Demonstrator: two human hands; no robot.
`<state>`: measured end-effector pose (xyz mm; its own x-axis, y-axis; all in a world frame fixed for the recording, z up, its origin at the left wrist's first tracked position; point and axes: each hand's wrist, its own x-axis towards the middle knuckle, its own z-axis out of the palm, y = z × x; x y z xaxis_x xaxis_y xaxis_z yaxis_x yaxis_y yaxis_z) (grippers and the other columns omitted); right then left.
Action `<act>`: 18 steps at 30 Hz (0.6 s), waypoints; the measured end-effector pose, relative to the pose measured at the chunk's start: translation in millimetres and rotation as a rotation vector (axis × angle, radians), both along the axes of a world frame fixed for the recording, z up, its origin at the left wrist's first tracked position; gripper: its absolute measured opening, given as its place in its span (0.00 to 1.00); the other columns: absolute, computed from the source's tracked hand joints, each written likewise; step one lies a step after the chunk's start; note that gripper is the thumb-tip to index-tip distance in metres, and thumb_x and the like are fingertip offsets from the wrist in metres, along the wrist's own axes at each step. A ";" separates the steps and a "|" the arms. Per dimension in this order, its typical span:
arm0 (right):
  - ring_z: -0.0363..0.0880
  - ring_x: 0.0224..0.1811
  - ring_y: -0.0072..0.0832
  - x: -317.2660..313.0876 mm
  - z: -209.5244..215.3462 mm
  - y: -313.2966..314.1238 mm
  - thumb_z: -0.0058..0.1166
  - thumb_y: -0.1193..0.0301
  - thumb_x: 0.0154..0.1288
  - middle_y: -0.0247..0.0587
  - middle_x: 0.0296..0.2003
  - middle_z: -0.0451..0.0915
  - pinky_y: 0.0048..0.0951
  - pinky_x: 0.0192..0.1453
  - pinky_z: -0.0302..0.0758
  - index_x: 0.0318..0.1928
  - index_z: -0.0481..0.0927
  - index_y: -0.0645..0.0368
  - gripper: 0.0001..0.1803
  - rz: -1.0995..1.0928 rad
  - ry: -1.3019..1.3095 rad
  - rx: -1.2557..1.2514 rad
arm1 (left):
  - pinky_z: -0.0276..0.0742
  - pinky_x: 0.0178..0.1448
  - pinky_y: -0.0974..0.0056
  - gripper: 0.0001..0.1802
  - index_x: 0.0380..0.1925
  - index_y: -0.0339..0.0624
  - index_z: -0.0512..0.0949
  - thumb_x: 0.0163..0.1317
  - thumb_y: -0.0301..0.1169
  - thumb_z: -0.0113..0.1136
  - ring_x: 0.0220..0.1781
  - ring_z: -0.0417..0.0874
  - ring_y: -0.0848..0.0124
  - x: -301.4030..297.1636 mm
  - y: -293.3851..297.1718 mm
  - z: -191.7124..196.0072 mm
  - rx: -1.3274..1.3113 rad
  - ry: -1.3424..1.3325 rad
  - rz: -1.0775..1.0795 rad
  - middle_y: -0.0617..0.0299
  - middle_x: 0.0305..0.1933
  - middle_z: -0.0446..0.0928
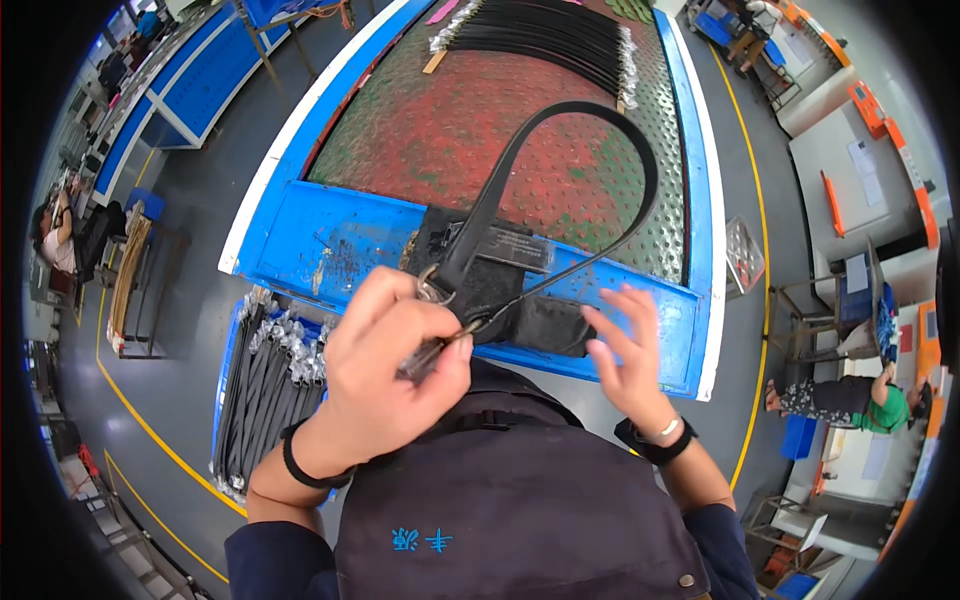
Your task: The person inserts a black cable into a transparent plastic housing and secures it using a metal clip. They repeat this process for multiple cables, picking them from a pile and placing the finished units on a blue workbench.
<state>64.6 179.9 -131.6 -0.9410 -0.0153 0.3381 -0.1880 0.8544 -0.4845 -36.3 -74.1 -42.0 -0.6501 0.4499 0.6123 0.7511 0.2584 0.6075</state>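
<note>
A black strap (494, 198) is bent into a tall loop above the near edge of the table. Its two ends, fitted with metal hardware, come together at my left hand (385, 365), whose thumb and fingers pinch them. Part of those ends is hidden by the fingers. My right hand (632, 350) is open, fingers apart, holding nothing, just right of a black block (552, 328). Behind the strap ends, a dark metal plate (514, 247) lies on a black pad at the table's blue front ledge (360, 240).
Far on the red-green studded table top (430, 140) lies a row of black straps (540, 35) with plastic-wrapped ends. A blue bin (226, 375) of similar straps (265, 400) stands at the left. Off to the right is a person in green (885, 408); blue workbenches (215, 85) stand far left.
</note>
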 end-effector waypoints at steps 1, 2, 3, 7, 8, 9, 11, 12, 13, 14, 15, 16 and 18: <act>0.54 0.66 0.47 -1.7 -25.6 1.9 0.54 0.64 0.57 0.45 0.57 0.66 0.55 0.67 0.45 0.47 0.79 0.51 0.16 -0.012 -0.069 0.088 | 0.67 0.27 0.69 0.08 0.24 0.36 0.74 0.40 0.17 0.60 0.25 0.70 0.68 0.1 -1.1 2.0 0.032 -0.077 -0.004 0.58 0.26 0.67; 0.52 0.66 0.47 -0.4 -48.4 0.9 0.55 0.65 0.56 0.45 0.59 0.64 0.56 0.67 0.45 0.47 0.79 0.51 0.16 -0.025 -0.138 0.179 | 0.67 0.28 0.69 0.08 0.24 0.36 0.74 0.41 0.17 0.60 0.25 0.70 0.69 -0.9 -3.7 4.7 0.026 -0.119 -0.024 0.58 0.26 0.67; 0.51 0.67 0.47 1.5 -63.5 0.7 0.56 0.66 0.55 0.45 0.60 0.63 0.57 0.67 0.44 0.47 0.79 0.51 0.17 -0.036 -0.204 0.271 | 0.67 0.28 0.69 0.08 0.23 0.36 0.73 0.41 0.17 0.60 0.25 0.70 0.69 -2.6 -7.6 8.2 0.020 -0.159 -0.043 0.58 0.26 0.67; 0.53 0.66 0.48 7.4 -74.1 2.5 0.57 0.65 0.54 0.44 0.59 0.65 0.57 0.67 0.45 0.40 0.82 0.52 0.12 -0.022 -0.233 0.313 | 0.67 0.29 0.70 0.07 0.23 0.35 0.73 0.42 0.18 0.59 0.25 0.71 0.71 -6.2 -15.0 17.8 -0.011 -0.278 -0.113 0.59 0.26 0.67; 0.55 0.65 0.47 6.9 -64.0 7.3 0.56 0.66 0.54 0.43 0.56 0.67 0.56 0.67 0.47 0.39 0.82 0.52 0.11 0.035 -0.199 0.220 | 0.67 0.29 0.70 0.06 0.22 0.35 0.72 0.42 0.18 0.59 0.25 0.71 0.71 -6.0 -15.6 19.9 -0.022 -0.300 -0.125 0.59 0.26 0.68; 0.58 0.63 0.47 4.1 -48.3 10.3 0.56 0.66 0.54 0.43 0.54 0.70 0.54 0.67 0.48 0.37 0.82 0.53 0.10 0.090 -0.165 0.121 | 0.66 0.29 0.69 0.06 0.22 0.36 0.72 0.42 0.18 0.59 0.25 0.71 0.70 -6.1 -16.5 22.3 -0.031 -0.300 -0.126 0.59 0.26 0.68; 0.67 0.57 0.44 7.9 -6.3 5.2 0.53 0.64 0.57 0.38 0.46 0.76 0.49 0.66 0.53 0.34 0.82 0.54 0.10 0.135 -0.029 -0.042 | 0.66 0.29 0.69 0.06 0.21 0.36 0.72 0.41 0.18 0.58 0.25 0.71 0.70 -6.1 -19.3 24.6 -0.037 -0.304 -0.134 0.60 0.26 0.68; 0.66 0.57 0.43 11.5 17.7 0.9 0.52 0.63 0.58 0.38 0.46 0.76 0.49 0.66 0.52 0.35 0.82 0.53 0.11 0.152 0.063 -0.003 | 0.66 0.29 0.69 0.06 0.21 0.36 0.71 0.41 0.18 0.58 0.25 0.71 0.70 -6.3 -19.1 27.1 -0.050 -0.317 -0.141 0.60 0.26 0.68; 0.66 0.58 0.42 15.4 40.4 -2.3 0.50 0.61 0.59 0.37 0.47 0.76 0.49 0.67 0.51 0.36 0.82 0.52 0.12 0.167 0.155 0.035 | 0.66 0.29 0.69 0.07 0.20 0.36 0.71 0.40 0.17 0.58 0.25 0.71 0.69 -5.3 -18.1 29.5 -0.065 -0.330 -0.149 0.60 0.25 0.68; 0.65 0.58 0.41 18.9 58.2 -4.1 0.49 0.60 0.60 0.36 0.47 0.76 0.49 0.67 0.50 0.37 0.83 0.51 0.13 0.175 0.248 0.076 | 0.66 0.29 0.69 0.07 0.20 0.36 0.71 0.40 0.17 0.58 0.25 0.71 0.69 -4.8 -16.1 30.9 -0.079 -0.342 -0.164 0.60 0.25 0.68; 0.64 0.59 0.41 17.7 71.2 -9.8 0.47 0.57 0.60 0.35 0.48 0.75 0.49 0.68 0.47 0.40 0.83 0.48 0.15 0.208 0.335 0.150 | 0.66 0.29 0.68 0.07 0.20 0.37 0.71 0.39 0.17 0.58 0.25 0.71 0.68 -3.4 -13.9 33.3 -0.092 -0.328 -0.183 0.60 0.25 0.68; 0.62 0.61 0.40 12.8 81.0 -17.6 0.45 0.54 0.61 0.35 0.49 0.75 0.49 0.69 0.44 0.42 0.82 0.44 0.17 0.240 0.421 0.225 | 0.66 0.28 0.68 0.07 0.19 0.37 0.71 0.39 0.17 0.58 0.25 0.71 0.68 -2.7 -11.8 35.3 -0.104 -0.315 -0.202 0.60 0.24 0.68; 0.58 0.63 0.40 6.2 96.4 -28.1 0.46 0.53 0.60 0.34 0.52 0.73 0.48 0.71 0.38 0.46 0.81 0.40 0.18 0.312 0.420 0.293 | 0.66 0.28 0.67 0.07 0.19 0.37 0.71 0.39 0.17 0.58 0.25 0.71 0.68 -1.7 -9.3 40.2 -0.124 -0.309 -0.239 0.60 0.24 0.68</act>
<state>70.8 151.8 -35.2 -0.6642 -0.4180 0.6198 -0.5755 0.8151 -0.0671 -38.0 -83.4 -1.7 -0.6630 0.6689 0.3363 0.5857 0.1837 0.7894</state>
